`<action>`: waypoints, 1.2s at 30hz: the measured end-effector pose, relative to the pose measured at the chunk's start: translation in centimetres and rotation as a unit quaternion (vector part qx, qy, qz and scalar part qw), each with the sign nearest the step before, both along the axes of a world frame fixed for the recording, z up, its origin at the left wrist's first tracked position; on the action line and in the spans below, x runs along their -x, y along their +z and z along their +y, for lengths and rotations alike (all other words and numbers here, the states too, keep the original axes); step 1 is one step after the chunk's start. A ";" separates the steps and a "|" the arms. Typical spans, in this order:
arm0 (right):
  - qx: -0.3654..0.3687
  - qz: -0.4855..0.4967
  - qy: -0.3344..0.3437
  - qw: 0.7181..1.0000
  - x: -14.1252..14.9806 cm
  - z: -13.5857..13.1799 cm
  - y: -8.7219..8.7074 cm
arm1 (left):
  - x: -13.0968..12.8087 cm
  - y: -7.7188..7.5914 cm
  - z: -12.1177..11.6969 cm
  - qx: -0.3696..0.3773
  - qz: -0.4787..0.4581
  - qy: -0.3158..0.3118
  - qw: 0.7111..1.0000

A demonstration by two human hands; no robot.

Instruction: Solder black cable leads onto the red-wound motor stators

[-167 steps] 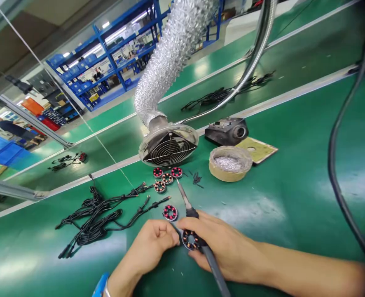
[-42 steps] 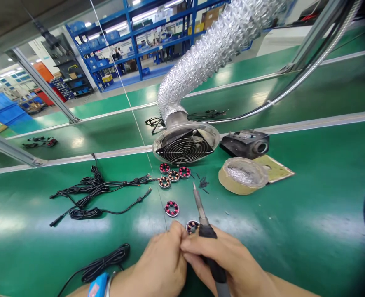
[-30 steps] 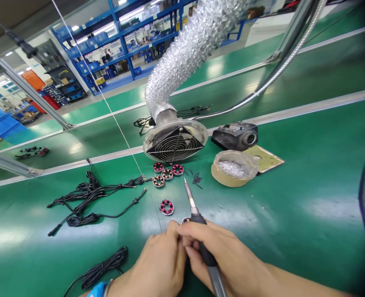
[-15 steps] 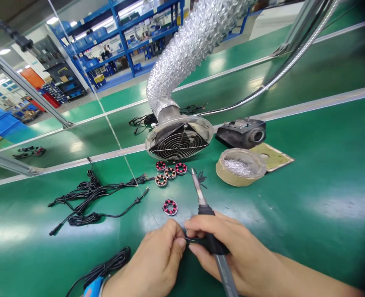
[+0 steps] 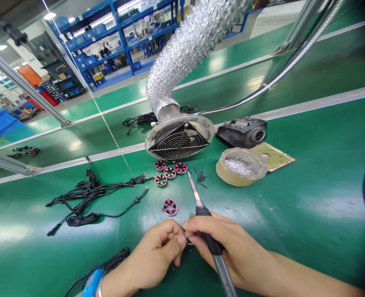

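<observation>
My right hand (image 5: 232,243) is wrapped round a soldering iron (image 5: 203,210), whose tip points away from me. Its thumb and forefinger meet my left hand's fingertips at a thin wire end (image 5: 189,243), dark with a bit of yellow, mostly hidden by the fingers. My left hand (image 5: 157,255) is closed in a pinch on that wire. Just beyond the hands lies a ring-shaped stator coil (image 5: 174,202) with red windings. Farther off sit several more coils (image 5: 181,168), some red and some copper-coloured, beside short black tube pieces (image 5: 201,178).
Black cables (image 5: 92,194) lie bundled at left, another coil of cable (image 5: 111,262) near my left wrist. A fume extractor hood (image 5: 179,142) with a silver duct (image 5: 182,53) stands behind the coils. At right are a soldering iron stand (image 5: 242,133) and a round tub (image 5: 232,177) of metallic shavings.
The soldering iron and my right hand have shifted slightly left. My left hand has turned a little, and the fingertips of both hands have come closer together at the wire.
</observation>
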State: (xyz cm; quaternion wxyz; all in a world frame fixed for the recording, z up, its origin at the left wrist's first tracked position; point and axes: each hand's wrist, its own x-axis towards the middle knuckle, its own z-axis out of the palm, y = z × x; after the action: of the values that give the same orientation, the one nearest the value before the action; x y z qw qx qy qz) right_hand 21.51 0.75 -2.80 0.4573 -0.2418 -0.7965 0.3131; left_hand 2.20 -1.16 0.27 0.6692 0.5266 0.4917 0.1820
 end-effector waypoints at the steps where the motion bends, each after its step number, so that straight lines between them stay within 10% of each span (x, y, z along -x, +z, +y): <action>1: -0.007 0.006 -0.006 1.000 0.1 0.0 -0.1 | 0.0 -0.1 0.1 0.011 -0.004 0.013 1.000; 17: 0.034 -0.094 -0.094 0.991 -4.6 -0.6 2.5 | 0.2 -0.6 0.3 0.020 0.058 0.106 0.992; 36: 0.037 -0.050 -0.059 0.996 0.7 0.7 -0.2 | 0.3 -0.4 0.5 0.048 0.019 0.116 0.992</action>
State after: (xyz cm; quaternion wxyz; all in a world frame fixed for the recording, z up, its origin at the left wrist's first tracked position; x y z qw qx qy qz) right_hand 20.78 1.43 -3.04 0.4254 -0.3202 -0.7906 0.3023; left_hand 1.87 -0.67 -0.11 0.6588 0.4367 0.5699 0.2248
